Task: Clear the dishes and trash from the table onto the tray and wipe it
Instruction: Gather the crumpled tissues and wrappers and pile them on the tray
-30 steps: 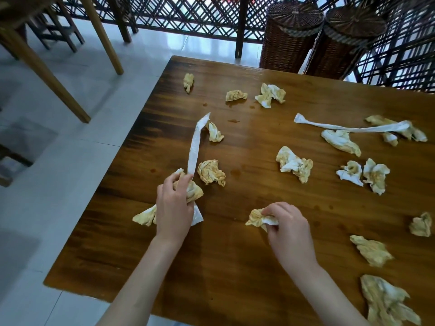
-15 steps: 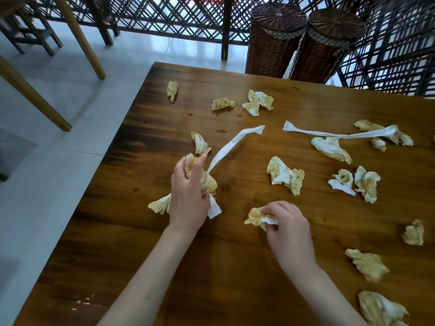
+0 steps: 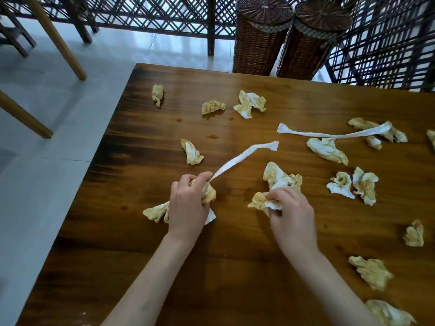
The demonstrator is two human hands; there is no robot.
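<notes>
Head view: on the wooden table [image 3: 235, 267], the left hand [image 3: 187, 205] clutches a bundle of stained tissues [image 3: 208, 195] with fingers curled; just right of it, the right hand [image 3: 290, 212] pinches another stained tissue [image 3: 259, 201].

Yellow-stained crumpled napkins litter the wooden table [image 3: 235, 267]. One bunched wad [image 3: 155, 211] trails a twisted white strip [image 3: 244, 157] toward two o'clock; a smaller wad [image 3: 259, 202] lies at its three o'clock. Another long strip [image 3: 329, 134] stretches crosswise at one o'clock.

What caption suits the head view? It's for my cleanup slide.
Left hand and right hand each grip stained crumpled napkins on a littered wooden table.
</notes>
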